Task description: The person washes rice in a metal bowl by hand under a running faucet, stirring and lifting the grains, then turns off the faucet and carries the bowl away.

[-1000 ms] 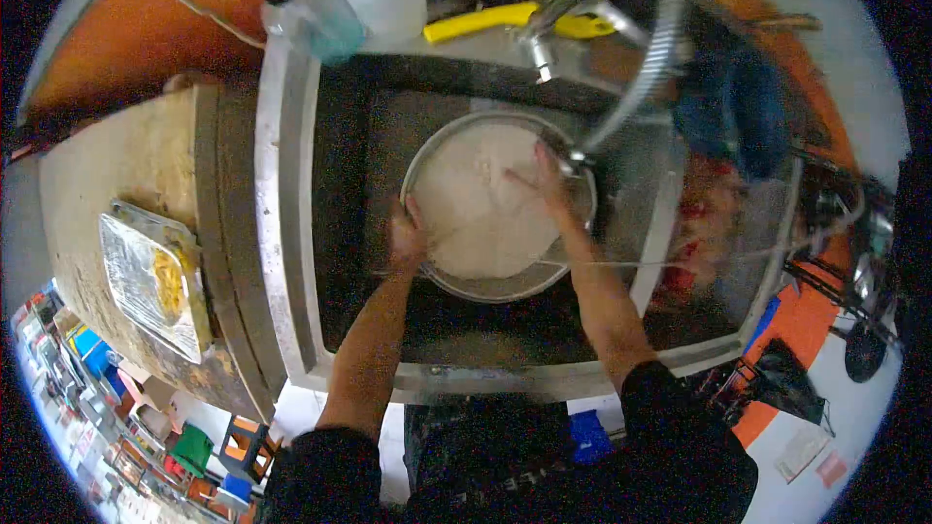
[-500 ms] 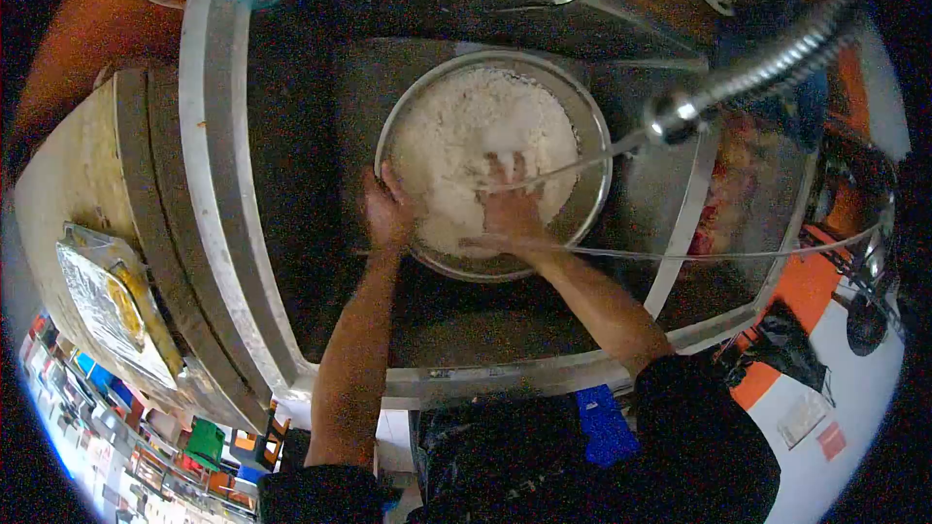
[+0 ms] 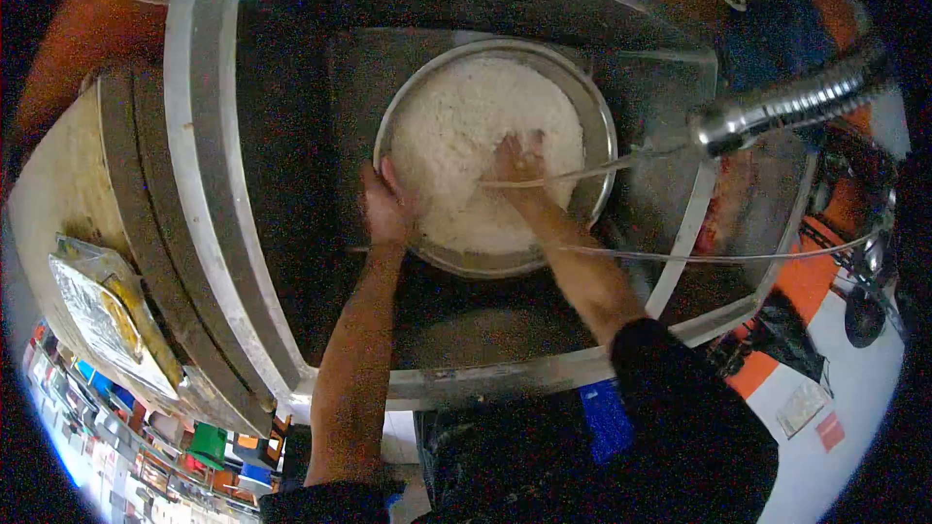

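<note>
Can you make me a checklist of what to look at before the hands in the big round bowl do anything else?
1. Bowl sits inside the sink: ok.
2. Left hand is at the bowl's edge: ok.
3. Left hand's grip is firm: cannot tell.
4. Right hand is in the white stuff: ok.
5. Nothing crosses over the bowl: not ok, a thin streak does; I can't tell if it's water.
6. Metal hose end is off to the bowl's right: ok.
</note>
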`<control>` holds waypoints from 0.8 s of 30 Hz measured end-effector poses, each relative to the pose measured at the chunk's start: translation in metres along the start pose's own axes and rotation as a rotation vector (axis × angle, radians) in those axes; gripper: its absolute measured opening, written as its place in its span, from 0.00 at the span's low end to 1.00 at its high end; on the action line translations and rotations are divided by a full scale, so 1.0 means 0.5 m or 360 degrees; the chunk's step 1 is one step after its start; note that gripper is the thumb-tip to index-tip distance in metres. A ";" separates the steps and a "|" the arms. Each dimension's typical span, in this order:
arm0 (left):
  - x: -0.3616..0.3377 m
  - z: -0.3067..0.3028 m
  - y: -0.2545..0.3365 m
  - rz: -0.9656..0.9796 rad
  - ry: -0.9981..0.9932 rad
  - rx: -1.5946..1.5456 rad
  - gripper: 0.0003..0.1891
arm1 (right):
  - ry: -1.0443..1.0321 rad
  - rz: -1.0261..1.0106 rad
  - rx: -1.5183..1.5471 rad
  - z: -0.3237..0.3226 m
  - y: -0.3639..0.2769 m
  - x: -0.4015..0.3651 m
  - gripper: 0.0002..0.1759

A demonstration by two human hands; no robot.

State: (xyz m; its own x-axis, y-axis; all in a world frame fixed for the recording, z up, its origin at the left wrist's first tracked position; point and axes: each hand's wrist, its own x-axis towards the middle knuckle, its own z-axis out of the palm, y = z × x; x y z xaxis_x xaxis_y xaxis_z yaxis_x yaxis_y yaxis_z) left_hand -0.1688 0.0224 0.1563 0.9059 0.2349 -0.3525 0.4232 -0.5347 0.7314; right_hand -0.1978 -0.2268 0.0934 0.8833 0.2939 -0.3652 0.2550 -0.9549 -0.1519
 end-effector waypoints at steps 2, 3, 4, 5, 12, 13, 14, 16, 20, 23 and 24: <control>0.009 -0.038 0.048 -0.0183 -0.0143 0.0326 0.21 | -0.0126 0.0026 -0.0145 0.039 -0.020 0.020 0.37; 0.006 -0.025 0.012 -0.0063 -0.0037 0.0348 0.21 | 0.0099 -0.0077 -0.0066 0.003 -0.046 0.012 0.32; 0.001 0.007 -0.059 0.0054 0.0066 0.0357 0.21 | 0.0319 -0.0182 0.0002 -0.036 -0.069 0.003 0.27; 0.007 0.020 -0.068 0.0022 0.0066 0.0282 0.21 | 0.0549 -0.0312 0.0058 -0.065 -0.078 0.006 0.22; -0.014 -0.003 -0.044 -0.0127 -0.0087 0.0277 0.26 | -0.0392 0.0075 0.0207 0.005 -0.073 0.046 0.24; -0.017 0.042 -0.163 0.0272 0.0103 0.0505 0.25 | -0.0243 0.0021 0.0176 -0.004 -0.104 0.040 0.24; 0.005 0.052 -0.186 0.0422 0.0186 0.0576 0.25 | -0.0044 -0.0044 0.0143 -0.024 -0.126 0.027 0.24; 0.034 0.044 -0.171 0.0436 0.0226 0.0588 0.25 | 0.0160 -0.0224 0.0314 -0.075 -0.126 -0.008 0.25; 0.009 -0.012 -0.025 -0.0160 0.0013 0.0310 0.25 | -0.0648 0.0217 0.0590 -0.018 -0.075 0.018 0.26; 0.005 -0.028 0.016 -0.0169 0.0047 0.0108 0.24 | -0.0982 0.0568 0.0872 -0.056 -0.107 0.058 0.26; 0.014 -0.007 -0.019 -0.0044 0.0244 -0.0070 0.23 | -0.1006 0.0646 0.1008 -0.096 -0.111 0.050 0.27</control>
State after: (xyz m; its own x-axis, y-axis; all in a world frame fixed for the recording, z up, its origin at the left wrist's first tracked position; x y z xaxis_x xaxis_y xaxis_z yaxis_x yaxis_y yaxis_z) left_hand -0.1664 0.0319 0.1487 0.8843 0.3721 -0.2819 0.4453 -0.4912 0.7486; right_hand -0.1711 -0.1682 0.1366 0.4368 0.0924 -0.8948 -0.4428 -0.8438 -0.3033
